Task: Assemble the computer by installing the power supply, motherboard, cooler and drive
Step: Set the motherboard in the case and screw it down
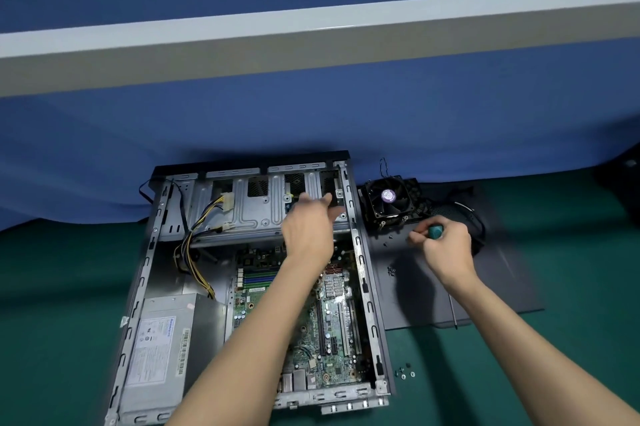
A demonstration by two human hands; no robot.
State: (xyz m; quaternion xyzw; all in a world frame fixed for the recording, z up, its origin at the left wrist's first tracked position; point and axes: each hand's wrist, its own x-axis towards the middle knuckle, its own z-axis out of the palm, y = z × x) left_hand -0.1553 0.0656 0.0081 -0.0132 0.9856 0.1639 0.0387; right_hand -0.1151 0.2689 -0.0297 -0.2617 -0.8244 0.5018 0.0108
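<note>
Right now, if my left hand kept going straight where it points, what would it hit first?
Probably the metal drive cage at the far end of the case; your left hand may pass above it, depth unclear.

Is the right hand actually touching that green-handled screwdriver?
Touching. The head view shows the right hand with fingers curled round the screwdriver at its teal handle.

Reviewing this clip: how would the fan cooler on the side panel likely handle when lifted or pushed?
The cooler looks rigid and probably heavy for its size, given the metal base under the fan. Its thin wire loops loose behind, so it may snag. Pushed on the smooth side panel, it would likely slide, not tip.
</note>
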